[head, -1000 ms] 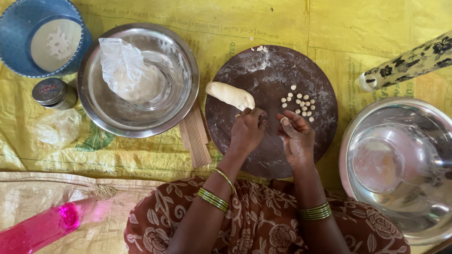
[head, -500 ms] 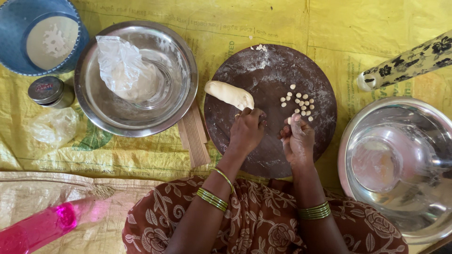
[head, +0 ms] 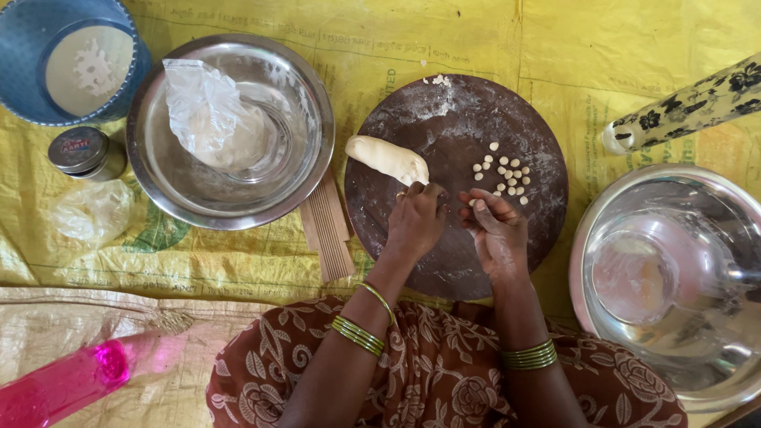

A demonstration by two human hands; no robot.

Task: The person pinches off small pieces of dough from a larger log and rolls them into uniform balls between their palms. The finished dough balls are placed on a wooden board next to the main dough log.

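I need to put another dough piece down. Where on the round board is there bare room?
Bare patches on the round board: the upper middle, between the dough log and the small dough balls, and the near edge below both hands. It is crowded around the balls, where the right hand and left hand work.

A small round tin [head: 82,150] with a red-and-blue lid label — left of the steel bowl [head: 158,190], under the blue basket [head: 24,47].
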